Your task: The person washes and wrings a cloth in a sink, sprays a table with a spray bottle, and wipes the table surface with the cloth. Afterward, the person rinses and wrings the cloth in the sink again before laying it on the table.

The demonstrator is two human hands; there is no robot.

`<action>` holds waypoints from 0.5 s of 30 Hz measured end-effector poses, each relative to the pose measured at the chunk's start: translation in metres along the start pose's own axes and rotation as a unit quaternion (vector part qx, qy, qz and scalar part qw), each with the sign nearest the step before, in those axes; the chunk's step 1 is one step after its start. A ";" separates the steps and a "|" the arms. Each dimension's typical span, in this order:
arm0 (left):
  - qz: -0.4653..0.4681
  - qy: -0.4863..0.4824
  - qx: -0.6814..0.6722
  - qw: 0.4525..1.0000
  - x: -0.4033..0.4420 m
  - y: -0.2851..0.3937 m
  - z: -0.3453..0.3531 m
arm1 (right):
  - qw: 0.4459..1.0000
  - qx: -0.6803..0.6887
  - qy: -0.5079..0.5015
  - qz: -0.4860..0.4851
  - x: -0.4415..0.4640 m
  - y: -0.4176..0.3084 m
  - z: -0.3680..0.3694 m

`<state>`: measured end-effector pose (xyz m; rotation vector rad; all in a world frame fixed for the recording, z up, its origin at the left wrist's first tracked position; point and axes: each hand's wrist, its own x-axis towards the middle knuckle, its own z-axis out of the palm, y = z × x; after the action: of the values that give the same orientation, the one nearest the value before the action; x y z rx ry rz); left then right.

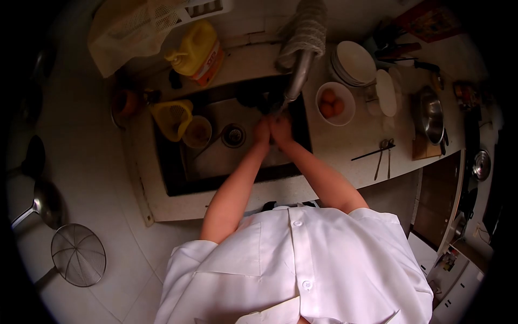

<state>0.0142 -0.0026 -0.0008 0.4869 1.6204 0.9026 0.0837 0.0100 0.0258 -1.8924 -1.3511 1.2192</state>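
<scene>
My left hand and my right hand are close together over the right part of the sink, just below the spout of the faucet. Water seems to come down onto them. Their fingers are blurred and dim, so I cannot make out whether they hold anything. To the left of my hands is the round drain. A small bowl and a yellow strainer basket sit at the sink's left side.
Right of the sink stand a white bowl of eggs, stacked white plates, a metal basin and thin utensils. A yellow jug stands behind the sink. Ladles and a wire skimmer are at the left.
</scene>
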 end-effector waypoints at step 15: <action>0.069 -0.134 -0.184 0.971 -0.011 0.033 -0.048 | 0.959 0.000 -0.205 -0.196 0.020 0.038 -0.058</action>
<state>-0.0340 -0.0044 0.0343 0.4419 1.1514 1.1607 0.1548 0.0197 0.0148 -1.3185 -1.8316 1.4390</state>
